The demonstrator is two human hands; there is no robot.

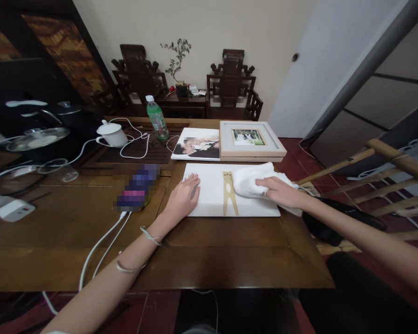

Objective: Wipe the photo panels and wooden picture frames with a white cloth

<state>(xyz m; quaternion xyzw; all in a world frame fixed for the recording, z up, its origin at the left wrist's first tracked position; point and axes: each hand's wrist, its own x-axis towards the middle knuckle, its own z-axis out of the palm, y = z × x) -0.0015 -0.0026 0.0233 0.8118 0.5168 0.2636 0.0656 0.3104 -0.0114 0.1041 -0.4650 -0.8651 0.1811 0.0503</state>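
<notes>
A white rectangular panel [209,195] lies flat on the table in front of me. On it lies a tan stand-like piece [229,192] with two legs and small metal-looking spots at its top. My left hand [184,197] rests on the panel's left edge, fingers stretched out and holding nothing. In my right hand [280,191] is a bunched white cloth [249,180], pressed against the panel's right half. Part of the cloth hangs past the right edge of the panel, hiding that side.
Behind the panel are a photo print [197,144] and stacked wooden picture frames [252,141]. Leftward stand a green bottle [157,119], a lidded white cup [112,134], a clear plastic cup [61,170], white cables and a blurred phone-like object [137,188]. A wooden chair [397,162] is at right.
</notes>
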